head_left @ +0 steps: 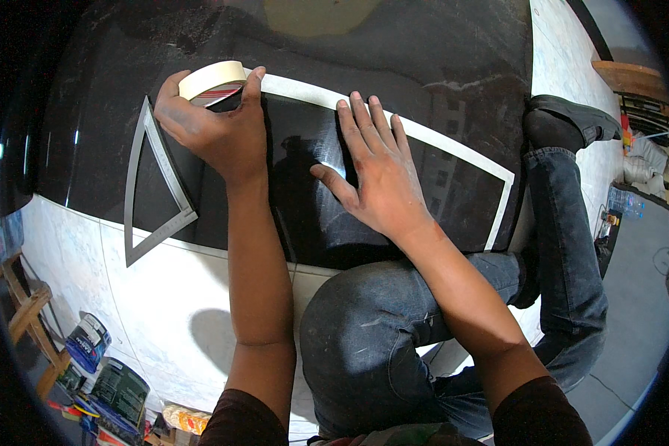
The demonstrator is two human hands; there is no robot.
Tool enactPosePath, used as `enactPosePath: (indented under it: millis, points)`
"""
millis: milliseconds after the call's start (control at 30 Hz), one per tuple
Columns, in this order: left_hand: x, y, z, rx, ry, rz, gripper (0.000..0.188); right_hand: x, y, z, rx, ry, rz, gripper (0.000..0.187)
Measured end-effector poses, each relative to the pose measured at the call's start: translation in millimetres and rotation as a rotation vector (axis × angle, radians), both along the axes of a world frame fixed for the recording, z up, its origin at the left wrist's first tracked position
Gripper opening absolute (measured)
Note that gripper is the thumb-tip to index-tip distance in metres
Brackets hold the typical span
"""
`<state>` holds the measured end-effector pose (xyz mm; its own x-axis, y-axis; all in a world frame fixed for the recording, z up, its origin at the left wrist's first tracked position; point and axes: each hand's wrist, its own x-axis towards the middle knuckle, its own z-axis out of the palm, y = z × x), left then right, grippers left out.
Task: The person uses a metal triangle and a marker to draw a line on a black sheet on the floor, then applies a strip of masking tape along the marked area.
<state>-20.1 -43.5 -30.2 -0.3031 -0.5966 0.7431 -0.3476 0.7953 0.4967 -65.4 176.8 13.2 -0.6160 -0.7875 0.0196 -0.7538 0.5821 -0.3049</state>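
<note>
In my left hand (219, 141) is a roll of cream masking tape (214, 79), gripped between thumb and fingers and standing on its edge. From the roll a pale tape strip (438, 141) runs right along a glossy black panel (305, 201), then turns a corner down to the panel's near edge. My right hand (375, 167) lies flat with its fingers spread, the fingertips on or just over the strip. Left of my left hand, a grey triangular set square (131, 201) rests on the panel, one corner sticking out past its near edge.
My bent leg in dark jeans (364, 327) is close to the panel's near edge; a black shoe (572, 119) sits at its right. White marbled tiles (171, 297) surround it. Paint cans (119, 394) and a wooden frame (30, 312) stand lower left. Clear plastic bottles (626, 201) are far right.
</note>
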Motion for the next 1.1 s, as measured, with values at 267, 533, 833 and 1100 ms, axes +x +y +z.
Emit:
enactPosePath:
  millis: [267, 533, 833, 1100]
  points:
    - [1, 4, 2, 0.095, 0.009, -0.002, 0.089, 0, 3, 2, -0.005, -0.015, 0.0, 0.096]
    - [1, 7, 7, 0.156, 0.072, -0.031, 0.092, 2, 4, 4, -0.02, -0.016, -0.008, 0.096]
    - [1, 2, 3, 0.041, -0.027, 0.009, 0.083, 2, 5, -1, -0.005, -0.01, 0.008, 0.096]
    - [0, -1, -3, 0.034, -0.058, 0.025, 0.082, 3, 4, -3, -0.011, 0.005, 0.013, 0.095]
